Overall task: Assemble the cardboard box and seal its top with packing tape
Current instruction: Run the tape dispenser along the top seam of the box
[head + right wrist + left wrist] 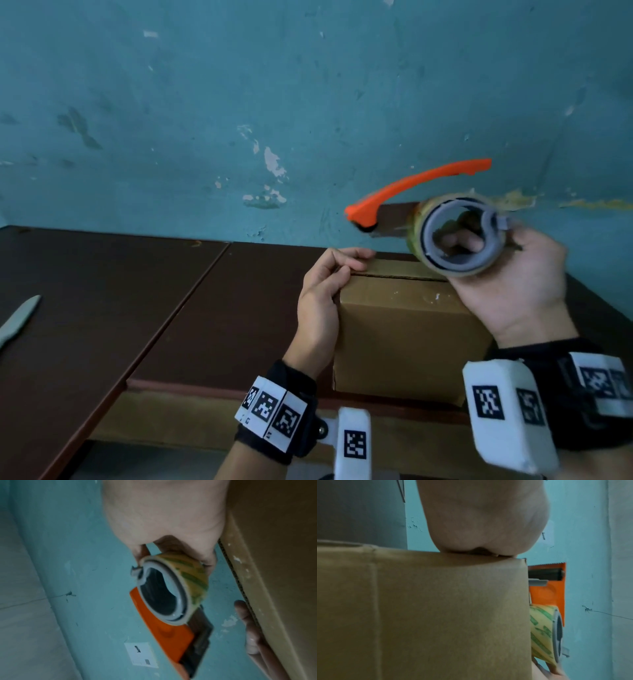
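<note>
A brown cardboard box (407, 329) stands closed on the dark table (212, 308), near its front edge. My left hand (342, 267) grips the box's top left edge, with the palm on the side and the fingers (248, 628) bent over the top flap. My right hand (479, 246) holds an orange tape dispenser (411, 188) just above the box's far right corner. Its fingers reach through the grey core of the yellow-green tape roll (455, 240). The dispenser's cutter end (554, 574) points left, beyond the box (436, 608). The box top's seam is mostly hidden.
A grey blade-shaped tool (17, 322) lies at the table's far left edge. The teal wall (239, 120) with peeling paint stands right behind the table. A seam (178, 308) runs between two tabletops left of the box.
</note>
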### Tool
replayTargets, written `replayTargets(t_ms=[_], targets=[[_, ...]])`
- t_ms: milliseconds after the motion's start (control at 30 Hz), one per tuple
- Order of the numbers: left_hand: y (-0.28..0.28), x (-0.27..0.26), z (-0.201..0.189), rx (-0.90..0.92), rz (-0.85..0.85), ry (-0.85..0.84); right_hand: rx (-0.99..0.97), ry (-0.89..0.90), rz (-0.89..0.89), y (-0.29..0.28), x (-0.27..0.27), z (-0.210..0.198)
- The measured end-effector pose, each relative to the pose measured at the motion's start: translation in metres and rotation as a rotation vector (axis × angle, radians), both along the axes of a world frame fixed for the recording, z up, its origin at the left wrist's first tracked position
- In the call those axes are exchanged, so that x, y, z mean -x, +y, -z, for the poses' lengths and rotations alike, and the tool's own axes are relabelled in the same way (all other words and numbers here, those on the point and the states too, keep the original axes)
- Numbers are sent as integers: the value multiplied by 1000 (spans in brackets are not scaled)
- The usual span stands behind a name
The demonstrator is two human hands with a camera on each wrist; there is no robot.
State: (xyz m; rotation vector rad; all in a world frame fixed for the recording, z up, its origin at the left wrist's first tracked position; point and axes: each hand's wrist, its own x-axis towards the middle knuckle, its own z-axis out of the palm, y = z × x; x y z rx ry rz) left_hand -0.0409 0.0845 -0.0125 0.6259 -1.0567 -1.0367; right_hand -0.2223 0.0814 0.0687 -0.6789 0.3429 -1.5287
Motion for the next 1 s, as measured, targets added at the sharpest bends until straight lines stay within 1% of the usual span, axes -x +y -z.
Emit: replayTargets(t_ms=[67,133,200,300,400,500,600,667,800,900,1000], targets=[[0,0,1,-37,-6,-13,-35,80,-22,2,-3,-2],[1,-1,2,-97,-27,-14,-82,171,-7,1,-5,-1],[1,-1,1,-129,-30,-12,-107,199,3,-2,-4,2],[4,-2,-4,-134,-24,-23,-127,189,-20,-7,0,6],[2,-9,-2,-109,-61,-22,-134,171,-45,-7,1,5],[-1,-18,-2,-63,-90,-17,-132,143,-30,-3,-1,2],[-2,-25,-6,-68,-96,-14,-126,147,-26,1,-2,1],[-3,-27,-7,-91,-81,-18,-100,156,-19,5,-3,0],[-3,-25,-4,-138,9,35,-86,155,-37,10,-4,-3],[-4,-22,-2,-172,71,84,-126,149,-7,7,-2,0],[-3,-23,-2,-163,110,132,-143,150,-11,5,-3,2]])
